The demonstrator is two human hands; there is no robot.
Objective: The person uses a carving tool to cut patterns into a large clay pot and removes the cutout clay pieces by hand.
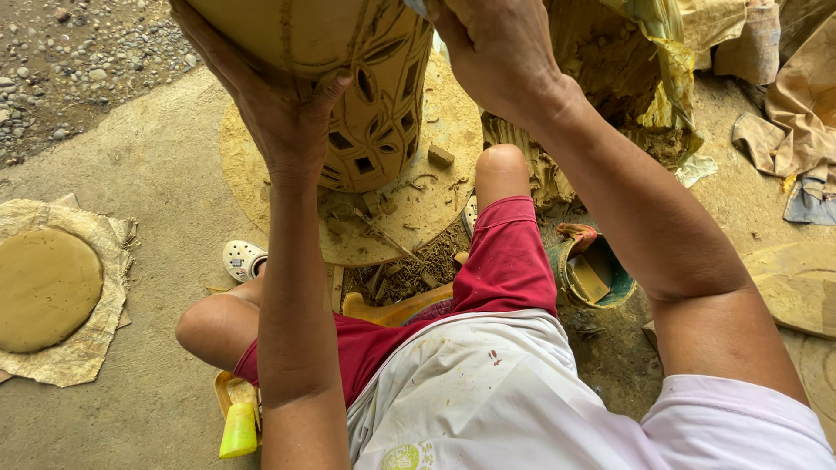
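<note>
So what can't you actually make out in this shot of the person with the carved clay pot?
- Clay pot: its top is cut off by the upper edge of the head view.
- Right hand: its fingertips run past that edge, so any tool is unseen.
- Left hand: it covers the pot wall beneath.
- Green bucket: the contents are partly hidden by the right forearm.

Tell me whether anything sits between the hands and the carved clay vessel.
Nothing visible does. The left hand lies flat against the wall of the carved clay vessel, and the right hand rests at its upper edge. Clay scraps lie on the round board below, clear of both hands.
</note>
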